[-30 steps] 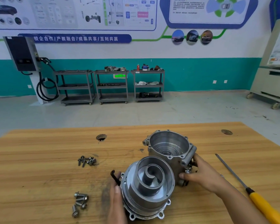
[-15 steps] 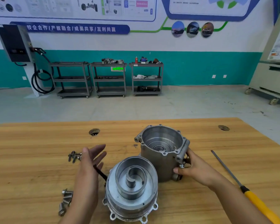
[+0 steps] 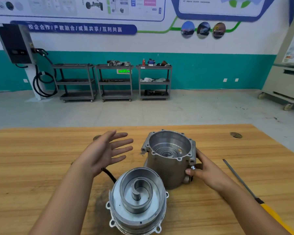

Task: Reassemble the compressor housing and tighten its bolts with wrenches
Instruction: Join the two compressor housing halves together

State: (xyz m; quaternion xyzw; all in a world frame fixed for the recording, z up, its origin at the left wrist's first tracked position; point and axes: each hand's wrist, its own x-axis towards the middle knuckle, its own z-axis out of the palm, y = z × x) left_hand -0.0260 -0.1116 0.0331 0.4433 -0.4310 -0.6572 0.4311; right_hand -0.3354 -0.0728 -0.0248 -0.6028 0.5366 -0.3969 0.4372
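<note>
Your left hand (image 3: 107,150) hovers released, fingers spread, left of the housing (image 3: 166,168); your right hand (image 3: 204,171) grasps its right side, scroll cover (image 3: 137,200) nearer

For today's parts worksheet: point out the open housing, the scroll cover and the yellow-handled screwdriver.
open housing (image 3: 166,173), head view, outer front wall.
scroll cover (image 3: 137,192), head view, central spiral.
yellow-handled screwdriver (image 3: 275,216), head view, yellow handle.

In my view, two bare forearms (image 3: 71,192) run up from the bottom edge, each ending in a bare hand: the left hand (image 3: 107,150) centre left, the right hand (image 3: 205,170) right of centre.
</note>
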